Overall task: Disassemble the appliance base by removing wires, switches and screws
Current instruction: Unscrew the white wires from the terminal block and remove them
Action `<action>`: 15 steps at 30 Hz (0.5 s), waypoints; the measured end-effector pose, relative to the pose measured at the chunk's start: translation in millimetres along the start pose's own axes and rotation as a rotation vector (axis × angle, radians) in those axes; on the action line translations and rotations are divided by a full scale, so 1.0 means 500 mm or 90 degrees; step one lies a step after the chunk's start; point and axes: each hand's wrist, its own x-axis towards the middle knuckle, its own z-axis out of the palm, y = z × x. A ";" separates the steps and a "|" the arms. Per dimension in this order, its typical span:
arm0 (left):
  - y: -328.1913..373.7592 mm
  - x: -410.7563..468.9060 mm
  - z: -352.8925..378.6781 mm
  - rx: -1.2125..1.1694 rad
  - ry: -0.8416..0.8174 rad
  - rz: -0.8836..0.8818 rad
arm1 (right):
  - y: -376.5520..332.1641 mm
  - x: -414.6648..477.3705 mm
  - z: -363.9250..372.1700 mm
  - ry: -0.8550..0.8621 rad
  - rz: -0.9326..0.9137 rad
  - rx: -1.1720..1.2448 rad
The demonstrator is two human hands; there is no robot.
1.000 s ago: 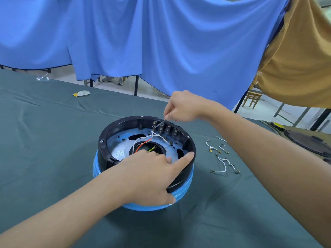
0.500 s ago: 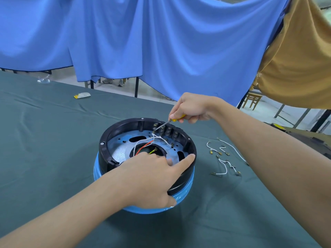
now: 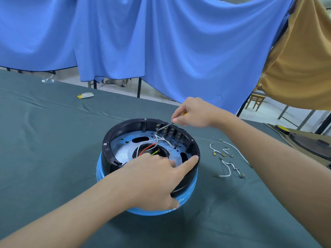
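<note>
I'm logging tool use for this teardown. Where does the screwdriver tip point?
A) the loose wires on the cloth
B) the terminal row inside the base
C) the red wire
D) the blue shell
B: the right hand angles the screwdriver down onto the terminal row on the far inner wall of the base.

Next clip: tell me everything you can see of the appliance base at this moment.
The appliance base is a round shell, blue outside with a black plastic rim, open side up on the green-clothed table. Inside: a bluish metal plate with holes, terminals at the far wall, and white, red and yellow-green wires. The left hand grips its near rim; the right hand holds a screwdriver at the terminals.
</note>
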 end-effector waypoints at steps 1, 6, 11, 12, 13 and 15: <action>0.000 0.000 0.000 0.000 0.001 -0.001 | -0.003 -0.005 0.004 0.014 -0.025 -0.029; 0.000 -0.002 0.001 -0.002 0.007 -0.004 | -0.013 -0.019 0.016 0.041 -0.108 -0.085; 0.001 0.001 0.004 -0.004 0.011 0.001 | 0.004 -0.039 0.023 0.019 -0.090 -0.072; 0.000 0.002 0.005 -0.003 0.011 0.003 | 0.008 -0.043 0.024 0.013 -0.085 -0.075; -0.001 0.002 0.005 -0.001 0.010 0.004 | 0.012 -0.046 0.024 0.012 -0.080 -0.075; -0.003 0.001 0.006 0.002 0.004 0.003 | 0.018 -0.055 0.021 0.014 -0.072 -0.054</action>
